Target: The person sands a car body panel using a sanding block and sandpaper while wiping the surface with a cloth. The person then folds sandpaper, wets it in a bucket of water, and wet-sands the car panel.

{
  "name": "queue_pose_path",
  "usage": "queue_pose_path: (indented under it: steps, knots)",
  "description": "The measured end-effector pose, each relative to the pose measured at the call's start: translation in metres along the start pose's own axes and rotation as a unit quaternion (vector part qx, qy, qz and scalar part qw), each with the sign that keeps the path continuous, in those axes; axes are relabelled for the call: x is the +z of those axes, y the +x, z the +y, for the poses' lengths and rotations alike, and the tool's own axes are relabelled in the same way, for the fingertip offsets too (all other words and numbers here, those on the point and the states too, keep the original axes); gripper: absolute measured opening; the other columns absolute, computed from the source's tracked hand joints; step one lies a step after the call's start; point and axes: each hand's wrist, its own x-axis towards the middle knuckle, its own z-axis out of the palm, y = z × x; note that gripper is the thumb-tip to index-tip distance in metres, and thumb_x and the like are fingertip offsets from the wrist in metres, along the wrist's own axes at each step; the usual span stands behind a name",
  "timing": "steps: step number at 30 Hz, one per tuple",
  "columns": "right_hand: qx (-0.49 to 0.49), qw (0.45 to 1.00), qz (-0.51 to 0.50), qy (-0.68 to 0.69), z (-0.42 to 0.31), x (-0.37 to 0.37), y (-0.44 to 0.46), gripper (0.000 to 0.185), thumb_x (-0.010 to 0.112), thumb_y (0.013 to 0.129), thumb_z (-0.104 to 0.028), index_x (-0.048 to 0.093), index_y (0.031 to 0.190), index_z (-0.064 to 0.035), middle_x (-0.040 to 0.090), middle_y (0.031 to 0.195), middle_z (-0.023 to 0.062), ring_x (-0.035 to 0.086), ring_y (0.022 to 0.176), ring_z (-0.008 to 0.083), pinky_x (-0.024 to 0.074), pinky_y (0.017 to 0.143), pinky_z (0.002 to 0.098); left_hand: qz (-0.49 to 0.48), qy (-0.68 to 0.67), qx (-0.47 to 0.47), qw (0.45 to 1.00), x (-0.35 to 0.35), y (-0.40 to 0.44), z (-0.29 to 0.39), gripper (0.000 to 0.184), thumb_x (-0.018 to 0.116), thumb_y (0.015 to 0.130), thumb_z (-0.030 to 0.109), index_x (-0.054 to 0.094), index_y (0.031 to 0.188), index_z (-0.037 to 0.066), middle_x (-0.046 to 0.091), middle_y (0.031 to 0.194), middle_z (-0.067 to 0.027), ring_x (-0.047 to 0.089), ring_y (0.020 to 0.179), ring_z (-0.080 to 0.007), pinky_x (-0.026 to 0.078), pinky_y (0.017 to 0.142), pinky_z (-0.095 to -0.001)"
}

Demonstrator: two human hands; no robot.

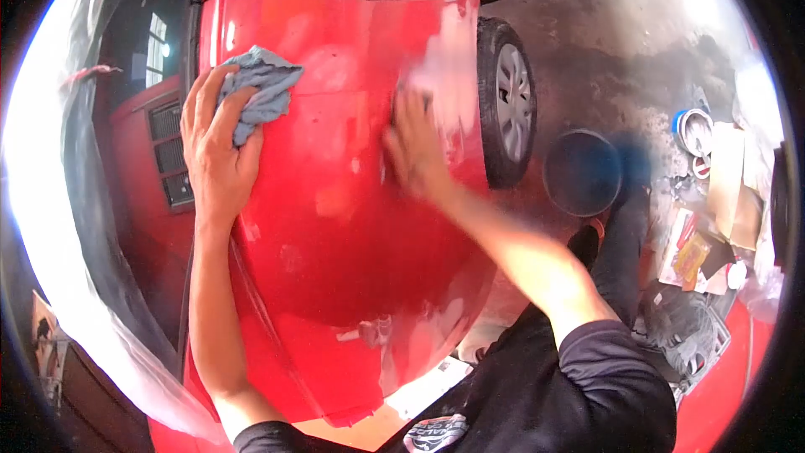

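Note:
My left hand (220, 155) is closed on a crumpled blue-grey cloth (267, 88), resting on the red car panel (327, 201) near the window. Further right, my right hand (415, 147) lies against the same panel, its fingers pressed down and smeared by motion. A dark edge shows beside those fingertips; what it belongs to is mostly hidden under the hand. Just beyond the right hand is a pale, dull patch (453, 67) in the paint, reaching toward the wheel arch. Wet-looking highlights and streaks mark the red surface.
A car wheel (507, 101) is right of the panel, with a dark bucket (583, 172) on the floor by my leg. Opened cardboard (728, 180), a tin (694, 130) and other clutter lie at the right. Clear plastic sheeting (92, 285) hangs along the left.

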Motion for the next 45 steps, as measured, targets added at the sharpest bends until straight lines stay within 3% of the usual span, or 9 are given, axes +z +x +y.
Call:
queue_pose_path:
  steps: [4, 10, 18, 22, 32, 34, 36, 41, 45]
  knots:
    - [-0.009, 0.997, -0.068, 0.045, -0.063, 0.002, -0.114, 0.079, 0.059, 0.105, -0.032, 0.027, 0.158, 0.0163, 0.016, 0.171, 0.0354, 0.016, 0.160, 0.0505, 0.0097, 0.130, 0.0636, 0.005, 0.012, -0.006, 1.000, 0.000, -0.001, 0.002, 0.042, 0.070, 0.076, 0.003, 0.073, 0.119, 0.006, 0.059, 0.147, -0.0143, 0.049, 0.143, -0.0397, 0.039, 0.120, -0.0513]
    - [0.007, 0.993, 0.076, 0.085, -0.045, -0.002, 0.055, 0.073, 0.052, 0.110, -0.024, 0.019, 0.160, 0.0181, 0.015, 0.168, 0.0409, 0.017, 0.158, 0.0533, 0.0121, 0.131, 0.0593, 0.023, 0.012, 0.010, 1.000, 0.004, -0.004, -0.005, 0.042, 0.073, 0.078, 0.006, 0.072, 0.120, 0.006, 0.059, 0.148, -0.0155, 0.049, 0.144, -0.0396, 0.040, 0.119, -0.0513]
    - [-0.034, 0.996, -0.037, 0.071, -0.077, 0.005, -0.111, 0.071, 0.052, 0.109, -0.021, 0.021, 0.159, 0.0179, 0.015, 0.171, 0.0363, 0.013, 0.161, 0.0509, 0.0106, 0.131, 0.0618, 0.027, 0.006, -0.006, 1.000, -0.001, -0.002, 0.002, 0.043, 0.072, 0.078, 0.004, 0.073, 0.121, 0.008, 0.060, 0.148, -0.0123, 0.049, 0.144, -0.0376, 0.041, 0.119, -0.0508]
    - [0.010, 0.992, 0.085, 0.089, -0.034, 0.008, 0.058, 0.069, 0.051, 0.110, -0.022, 0.024, 0.159, 0.0171, 0.016, 0.171, 0.0364, 0.014, 0.161, 0.0504, 0.0109, 0.131, 0.0615, 0.021, 0.009, 0.004, 1.000, 0.001, -0.001, 0.000, 0.044, 0.072, 0.078, 0.004, 0.073, 0.122, 0.008, 0.060, 0.148, -0.0134, 0.051, 0.142, -0.0381, 0.042, 0.118, -0.0502]
    - [-0.046, 0.993, -0.034, 0.102, -0.062, 0.008, -0.107, 0.073, 0.059, 0.106, -0.024, 0.028, 0.160, 0.0127, 0.016, 0.170, 0.0386, 0.015, 0.158, 0.0558, 0.0115, 0.129, 0.0665, 0.057, 0.006, 0.010, 0.998, -0.004, -0.041, 0.006, 0.043, 0.069, 0.081, 0.004, 0.071, 0.124, 0.005, 0.059, 0.150, -0.0155, 0.052, 0.141, -0.0394, 0.043, 0.117, -0.0467]
    - [-0.144, 0.974, 0.035, -0.172, -0.007, 0.024, -0.027, 0.068, 0.053, 0.108, -0.028, 0.032, 0.157, 0.0131, 0.021, 0.168, 0.0381, 0.018, 0.157, 0.0571, 0.0144, 0.129, 0.0647, -0.002, 0.002, -0.007, 1.000, -0.028, -0.098, 0.029, 0.044, 0.068, 0.079, 0.002, 0.071, 0.123, 0.004, 0.057, 0.152, -0.0175, 0.049, 0.143, -0.0424, 0.041, 0.119, -0.0514]
    - [0.001, 0.991, 0.091, 0.101, -0.018, 0.006, 0.040, 0.065, 0.048, 0.110, -0.032, 0.036, 0.156, 0.0131, 0.024, 0.168, 0.0366, 0.020, 0.156, 0.0578, 0.0170, 0.129, 0.0618, -0.037, 0.017, -0.039, 0.998, -0.045, -0.173, 0.046, 0.044, 0.068, 0.078, 0.002, 0.071, 0.122, 0.004, 0.055, 0.154, -0.0192, 0.046, 0.145, -0.0457, 0.036, 0.121, -0.0589]
    - [-0.059, 0.997, -0.039, 0.035, -0.075, 0.016, -0.150, 0.084, 0.060, 0.104, -0.028, 0.018, 0.161, 0.0171, 0.009, 0.172, 0.0364, 0.007, 0.160, 0.0556, 0.0056, 0.131, 0.0656, -0.066, 0.033, -0.036, 0.997, -0.076, -0.325, 0.092, 0.030, 0.070, 0.089, 0.013, 0.069, 0.118, 0.004, 0.051, 0.157, -0.0229, 0.045, 0.147, -0.0482, 0.030, 0.123, -0.0652]
    - [-0.089, 0.989, -0.112, 0.041, -0.095, 0.028, -0.245, 0.085, 0.060, 0.105, -0.030, 0.017, 0.162, 0.0160, 0.009, 0.173, 0.0349, 0.006, 0.161, 0.0518, 0.0032, 0.130, 0.0660, -0.018, 0.025, -0.059, 0.998, -0.071, -0.351, 0.109, 0.040, 0.071, 0.077, 0.008, 0.070, 0.117, 0.004, 0.054, 0.150, -0.0230, 0.047, 0.142, -0.0504, 0.033, 0.121, -0.0662]
